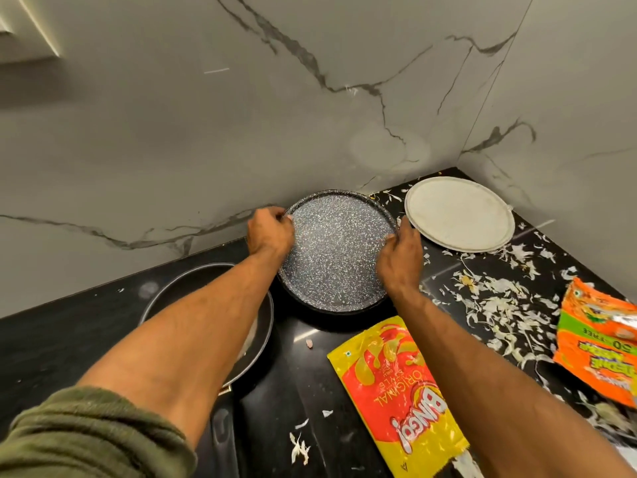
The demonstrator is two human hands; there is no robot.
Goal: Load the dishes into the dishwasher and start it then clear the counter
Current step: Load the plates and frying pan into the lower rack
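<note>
— While the round dark speckled plate (336,250) is gripped at both sides, where is it placed?
— It is tilted up against the marble wall at the back of the black worktop (51,343), its near edge apparently resting on a dark rim below. Its left rim is pinched by the curled fingers of the left hand (270,232); its right rim is clasped by the right hand (400,257).

— What could be spoiled from here?
— If it is lifted carelessly, the round black frying pan (206,305) under the left forearm could be knocked. The round pale grey plate (458,213) just beside the right hand could be clipped too.

— Anything else?
— The white vegetable shreds (489,301), the yellow-and-red snack packet (396,391) and the orange snack packet (599,343) could be swept off.
</note>
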